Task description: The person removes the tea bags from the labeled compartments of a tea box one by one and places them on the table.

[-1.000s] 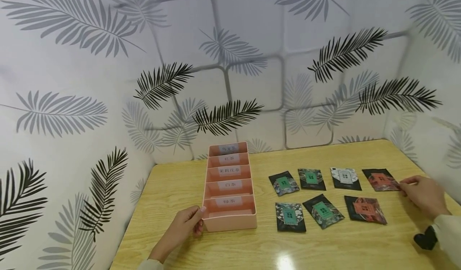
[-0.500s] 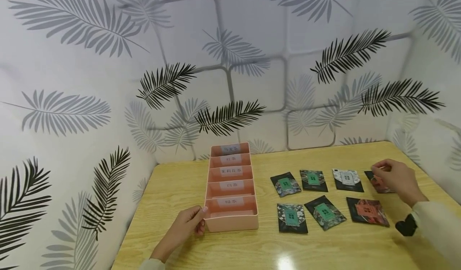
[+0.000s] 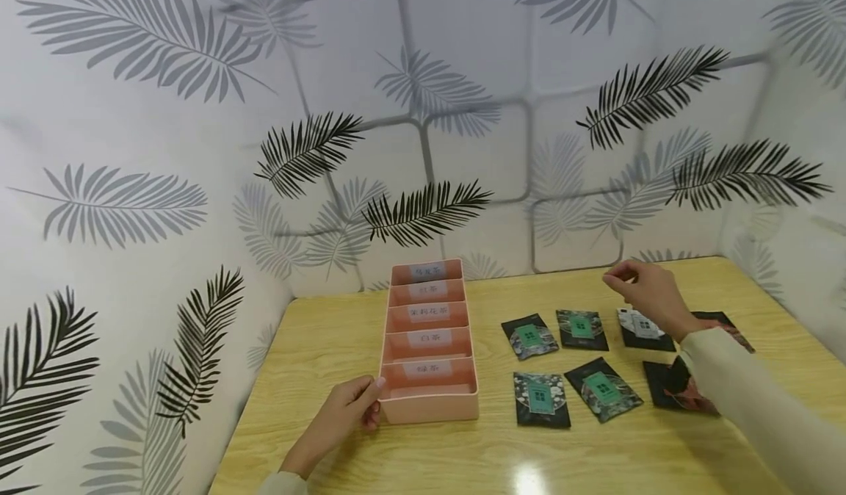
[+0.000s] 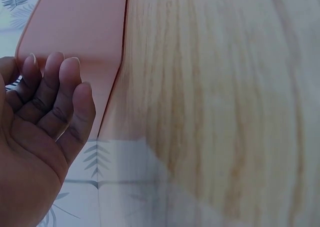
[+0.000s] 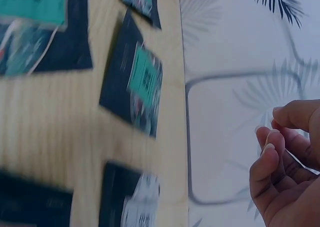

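Observation:
A pink divided box point(image 3: 429, 409) with labelled compartments stands on the table. At its near left corner my left hand point(image 3: 344, 414) holds the wall, thumb on the rim; the left wrist view shows that hand's bent fingers point(image 4: 70, 82) against the box's outer side. My right hand point(image 3: 651, 293) is in the air over the back row of tea sachets, nearest a white-fronted sachet point(image 3: 644, 331). Its fingers point(image 5: 265, 167) are loosely curled with nothing between them. A red-labelled sachet point(image 3: 723, 322) lies behind the right wrist, and the sleeve partly covers another red-labelled sachet point(image 3: 674, 386).
Green-labelled sachets lie between the box and the right arm: two at the back point(image 3: 529, 335), point(image 3: 581, 330) and two in front point(image 3: 540, 399), point(image 3: 603, 388). A leaf-patterned wall covering point(image 3: 476, 238) rises behind the wooden table point(image 3: 463, 458).
My right hand has left the rightmost red-labelled sachet and moved left and up, above the white-fronted one. The sachets stay where they were. My left hand keeps its hold on the box.

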A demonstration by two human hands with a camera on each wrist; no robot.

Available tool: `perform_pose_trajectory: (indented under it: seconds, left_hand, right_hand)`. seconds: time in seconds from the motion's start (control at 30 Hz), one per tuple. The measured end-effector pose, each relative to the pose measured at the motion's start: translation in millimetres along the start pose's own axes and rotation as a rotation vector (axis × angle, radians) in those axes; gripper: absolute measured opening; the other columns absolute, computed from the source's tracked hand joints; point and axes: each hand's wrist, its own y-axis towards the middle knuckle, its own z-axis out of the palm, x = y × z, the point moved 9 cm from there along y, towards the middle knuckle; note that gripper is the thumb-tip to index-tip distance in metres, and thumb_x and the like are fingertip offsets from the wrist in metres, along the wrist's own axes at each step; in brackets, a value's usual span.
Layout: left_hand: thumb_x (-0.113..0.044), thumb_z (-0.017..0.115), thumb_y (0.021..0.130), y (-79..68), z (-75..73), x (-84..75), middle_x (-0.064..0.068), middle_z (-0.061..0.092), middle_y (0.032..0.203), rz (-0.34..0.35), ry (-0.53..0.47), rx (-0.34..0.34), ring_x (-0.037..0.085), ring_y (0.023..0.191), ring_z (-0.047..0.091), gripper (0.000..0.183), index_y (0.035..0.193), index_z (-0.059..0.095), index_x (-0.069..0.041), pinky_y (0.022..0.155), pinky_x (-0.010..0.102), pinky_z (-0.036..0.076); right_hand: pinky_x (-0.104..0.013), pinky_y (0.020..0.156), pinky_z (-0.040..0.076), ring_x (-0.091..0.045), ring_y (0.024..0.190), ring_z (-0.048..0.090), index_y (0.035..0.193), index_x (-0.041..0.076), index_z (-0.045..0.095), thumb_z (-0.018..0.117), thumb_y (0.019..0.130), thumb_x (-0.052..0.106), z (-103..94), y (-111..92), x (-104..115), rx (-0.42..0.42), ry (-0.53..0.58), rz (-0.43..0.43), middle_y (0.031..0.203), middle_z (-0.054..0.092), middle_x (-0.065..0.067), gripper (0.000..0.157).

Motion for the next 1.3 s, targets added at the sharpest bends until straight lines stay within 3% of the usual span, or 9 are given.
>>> perform_pose_trajectory:
  seconds: [0.47,0.87,1.13,1.3]
  left_hand:
    - [-0.043,0.049,0.110,-1.5,-5.2,1.1,0.009,0.063,0.075,-0.007,-0.013,-0.007,0.016,0.064,0.059,0.051,0.086,0.058,0.000,0.058,0.034,0.058]
    - [-0.042,0.047,0.111,0.4,-8.6,-0.3,0.012,0.064,0.078,0.005,-0.003,0.015,0.016,0.065,0.059,0.048,0.089,0.061,-0.001,0.057,0.034,0.058]
    - [-0.040,0.049,0.110,-0.3,-6.8,0.7,0.010,0.064,0.076,-0.003,-0.004,0.023,0.015,0.063,0.059,0.047,0.087,0.058,0.000,0.058,0.033,0.058]
    - [-0.041,0.048,0.110,-0.6,-6.6,2.0,0.010,0.064,0.077,-0.007,-0.003,0.030,0.014,0.063,0.058,0.046,0.087,0.059,-0.002,0.057,0.032,0.057]
  right_hand:
    - [-0.034,0.059,0.054,-0.019,0.070,0.063,0.114,0.003,0.071,0.066,0.104,0.029,65.7,50,77,0.072,0.089,-0.084,0.104,0.071,-0.015,0.028]
    - [-0.039,0.067,0.048,-0.020,0.073,0.058,0.111,0.007,0.073,0.069,0.102,0.024,135.8,95,143,0.127,0.084,-0.189,0.104,0.072,-0.010,0.020]
    - [-0.050,0.088,0.055,-0.030,0.099,0.067,0.117,0.004,0.074,0.070,0.101,0.023,183.7,105,183,0.237,0.094,-0.260,0.109,0.073,-0.011,0.026]
    - [-0.046,0.088,0.058,-0.028,0.100,0.070,0.120,0.001,0.073,0.071,0.099,0.019,213.8,112,195,0.297,0.034,-0.271,0.110,0.074,-0.012,0.028]
